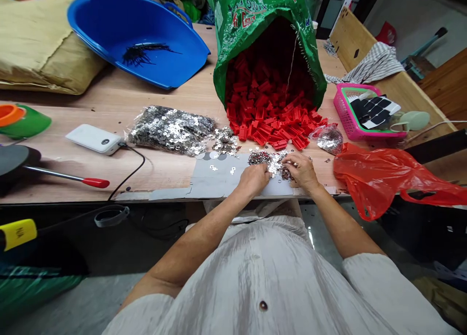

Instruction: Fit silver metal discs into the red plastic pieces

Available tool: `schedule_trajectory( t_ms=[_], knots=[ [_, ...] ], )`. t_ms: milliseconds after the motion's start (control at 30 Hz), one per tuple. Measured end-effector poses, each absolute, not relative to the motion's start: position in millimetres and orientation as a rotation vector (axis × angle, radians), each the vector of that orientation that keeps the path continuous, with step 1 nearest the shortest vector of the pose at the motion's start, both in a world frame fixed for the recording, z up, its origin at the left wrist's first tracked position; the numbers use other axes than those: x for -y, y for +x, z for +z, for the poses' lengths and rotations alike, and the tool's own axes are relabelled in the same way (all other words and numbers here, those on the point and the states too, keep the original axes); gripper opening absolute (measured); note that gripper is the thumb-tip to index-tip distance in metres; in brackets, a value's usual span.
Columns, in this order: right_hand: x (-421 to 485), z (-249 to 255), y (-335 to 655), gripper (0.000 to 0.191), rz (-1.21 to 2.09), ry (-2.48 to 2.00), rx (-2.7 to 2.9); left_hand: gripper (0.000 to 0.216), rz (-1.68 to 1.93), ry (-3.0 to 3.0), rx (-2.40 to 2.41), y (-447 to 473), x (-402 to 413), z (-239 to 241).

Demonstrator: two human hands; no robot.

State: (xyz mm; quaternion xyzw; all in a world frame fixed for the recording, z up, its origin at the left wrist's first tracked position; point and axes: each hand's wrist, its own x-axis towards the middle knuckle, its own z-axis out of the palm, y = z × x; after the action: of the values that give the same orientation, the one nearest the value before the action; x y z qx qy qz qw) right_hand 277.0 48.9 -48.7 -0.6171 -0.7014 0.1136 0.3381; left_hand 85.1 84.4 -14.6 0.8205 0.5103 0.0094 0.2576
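My left hand (254, 180) rests at the grey mat (209, 177) near the table's front edge, its fingers curled closed; whatever they hold is hidden. Opposite it, my right hand (303, 172) pinches with thumb and fingertips over a heap of small shiny metal pieces (274, 163). What lies between those fingertips is too small to name. A darker pile of small metal parts (260, 157) sits just beyond my left hand. Behind both hands, red plastic pieces (270, 116) spill from a green woven sack (222, 67). Left of them lies a clear bag of flat silver metal pieces (170, 130).
A blue scoop-shaped basin (168, 65) holds thin black pieces. To the left are a white power bank (94, 139) with a cable and a red-tipped lever (95, 182). On the right are a pink basket (345, 114), a small bag of metal parts (329, 139) and a red plastic bag (383, 174).
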Motion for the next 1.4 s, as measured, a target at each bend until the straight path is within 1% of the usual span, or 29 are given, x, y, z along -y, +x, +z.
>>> schedule_trajectory(
  t_ms=[200,400,567,767,933,1133,1267,1400],
  knots=[
    [-50,-51,284,0.019,0.292,-1.631,2.012,0.024,0.011,2.269,-1.45,82,-83,-13],
    [-20,-42,295,0.01,0.41,-1.715,2.055,0.027,0.073,2.334,-1.347,90,-79,-17],
    [-8,-44,289,0.01,0.358,-1.803,2.107,0.03,-0.021,2.38,-1.223,102,-75,-16],
    [-10,-49,287,0.011,0.274,-1.785,2.119,0.027,-0.061,2.444,-1.168,112,-69,-18],
    [-6,-50,287,0.012,0.242,-1.767,2.121,0.027,-0.053,2.476,-1.164,111,-66,-19],
    [-12,-48,293,0.01,0.243,-1.793,2.059,0.028,-0.034,2.458,-1.248,98,-70,-13],
    [-25,-48,287,0.013,0.192,-1.81,2.019,0.027,-0.017,2.359,-1.279,95,-75,-11],
    [-34,-49,280,0.009,0.235,-1.826,2.023,0.026,-0.01,2.305,-1.309,97,-78,-13]
  ],
)
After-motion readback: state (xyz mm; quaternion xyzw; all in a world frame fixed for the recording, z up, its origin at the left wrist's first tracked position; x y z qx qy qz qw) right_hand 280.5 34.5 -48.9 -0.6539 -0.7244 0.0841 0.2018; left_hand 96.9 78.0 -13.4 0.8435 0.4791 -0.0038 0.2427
